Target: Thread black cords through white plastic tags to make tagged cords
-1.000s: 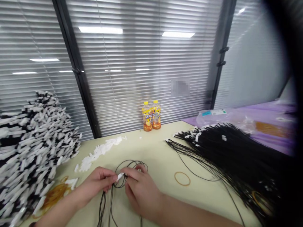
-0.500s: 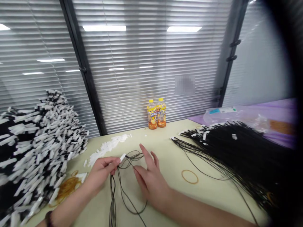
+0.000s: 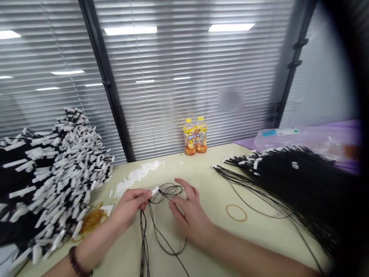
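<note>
My left hand (image 3: 133,204) pinches black cords (image 3: 144,238) near a small white tab (image 3: 155,191), in the middle of the table. From the tab, loops of thin black cord (image 3: 170,189) spread to the right, and more strands hang down toward the table's near edge. My right hand (image 3: 190,215) is at the right side of the loops, its fingers apart and curved; the forefinger is by the loop ends. Whether its fingertips touch the cord is hard to tell.
White-tipped black cords (image 3: 66,165) are heaped at the left, by yellow rubber bands (image 3: 92,222) and loose white pieces (image 3: 137,175). One rubber band (image 3: 236,212) and a black cord pile (image 3: 288,184) lie right. Two bottles (image 3: 195,138) stand behind.
The view has shifted slightly, so the scene sits a little further right. My right hand's fingers have come closer to the loops, which look more gathered; my left hand keeps its pinch.
</note>
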{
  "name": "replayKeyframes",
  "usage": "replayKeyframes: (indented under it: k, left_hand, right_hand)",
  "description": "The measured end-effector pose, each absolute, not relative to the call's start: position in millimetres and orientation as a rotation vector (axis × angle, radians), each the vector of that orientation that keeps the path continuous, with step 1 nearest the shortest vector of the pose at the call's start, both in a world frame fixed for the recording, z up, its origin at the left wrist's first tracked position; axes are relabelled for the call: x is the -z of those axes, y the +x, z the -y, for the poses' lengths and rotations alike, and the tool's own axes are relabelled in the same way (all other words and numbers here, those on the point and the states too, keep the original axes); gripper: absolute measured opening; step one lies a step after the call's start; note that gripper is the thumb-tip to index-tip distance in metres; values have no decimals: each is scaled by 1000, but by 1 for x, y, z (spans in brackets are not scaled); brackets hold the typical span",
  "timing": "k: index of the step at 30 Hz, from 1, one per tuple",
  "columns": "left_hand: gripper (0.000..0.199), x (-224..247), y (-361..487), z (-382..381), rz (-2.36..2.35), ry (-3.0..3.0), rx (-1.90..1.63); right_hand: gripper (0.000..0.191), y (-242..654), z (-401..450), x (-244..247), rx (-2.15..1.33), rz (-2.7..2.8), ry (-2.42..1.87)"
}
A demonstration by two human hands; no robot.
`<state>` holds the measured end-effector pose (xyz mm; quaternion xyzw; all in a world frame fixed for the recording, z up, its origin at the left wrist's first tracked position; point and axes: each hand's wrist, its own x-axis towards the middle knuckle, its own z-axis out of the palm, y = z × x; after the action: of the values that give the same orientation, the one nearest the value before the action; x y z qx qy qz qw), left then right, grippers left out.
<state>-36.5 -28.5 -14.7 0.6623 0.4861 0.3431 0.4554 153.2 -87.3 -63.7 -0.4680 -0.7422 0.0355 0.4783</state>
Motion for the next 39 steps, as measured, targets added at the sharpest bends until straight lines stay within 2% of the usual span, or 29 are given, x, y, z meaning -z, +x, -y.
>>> replayKeyframes:
  k: [4, 8, 12, 17, 19, 23, 25, 27, 31, 34, 36, 39]
  left_hand:
    - [27, 15, -45, 18, -1226, 1472, -936]
    - [22, -3, -56, 8, -1160, 1335, -1146]
    - [16, -27, -59, 14, -1036, 1335, -1162]
    - [18, -43, -55, 39, -965, 1526, -925]
    - [19, -47, -49, 50, -983, 1622, -762]
    - [22, -45, -28, 64, -1020, 2023, -204]
    - [22, -36, -20, 65, -1089, 2189, -95]
    - [26, -23, -16, 61, -1166, 2220, -60]
    - [35, -1, -21, 49, -1206, 2071, -113]
    - [34, 6, -23, 44, -1273, 2025, -224]
    - [33, 8, -24, 42, -1319, 2021, -286]
    - [32, 12, -25, 39, -1343, 1963, -388]
  right_hand:
    - [21, 153, 87, 66, -140, 1756, -1128]
    - [20, 152, 84, 67, -260, 1649, -1037]
    - [19, 153, 78, 67, -756, 1687, -864]
    - [18, 163, 63, 66, -1544, 1370, -655]
    - [17, 171, 54, 67, -1717, 1172, -538]
    - [28, 185, 41, 68, -1876, 854, -395]
    - [27, 186, 39, 69, -1775, 883, -458]
    - [23, 183, 40, 70, -1522, 1067, -665]
    - [19, 173, 52, 70, -650, 1509, -1104]
    - [24, 166, 69, 63, -107, 1718, -1132]
    - [20, 158, 84, 56, 1, 1908, -1079]
    - [22, 142, 105, 49, -100, 2152, -1095]
